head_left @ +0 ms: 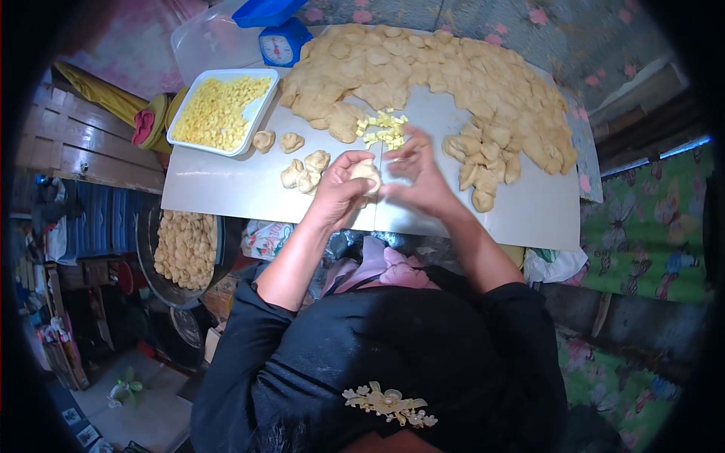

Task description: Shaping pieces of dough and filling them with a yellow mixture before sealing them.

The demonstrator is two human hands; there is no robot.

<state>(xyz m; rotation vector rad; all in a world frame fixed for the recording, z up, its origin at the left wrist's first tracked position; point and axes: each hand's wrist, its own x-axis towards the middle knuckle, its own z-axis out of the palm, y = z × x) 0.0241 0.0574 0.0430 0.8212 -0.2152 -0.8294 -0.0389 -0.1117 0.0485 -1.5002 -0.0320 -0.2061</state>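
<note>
Over the table's front part, my left hand (341, 190) is closed around a small piece of dough (365, 175). Close beside it my right hand (420, 175) is raised with its fingers apart, slightly blurred, and nothing shows in it. Just beyond both hands lies a loose pile of pale yellow cubes (383, 130). Several shaped dough balls (308, 171) rest left of my left hand. To the right of my right hand sits a heap of dough pieces (483, 160). A wide mass of joined dough portions (423, 62) spreads along the far side.
A white tray (171, 139) of yellow cubes stands at the table's left, with a blue dial scale (284, 45) behind it. Below the table's left edge, a large dark pan (172, 294) holds many dough balls (184, 249). The white table (219, 189) ends close before my body.
</note>
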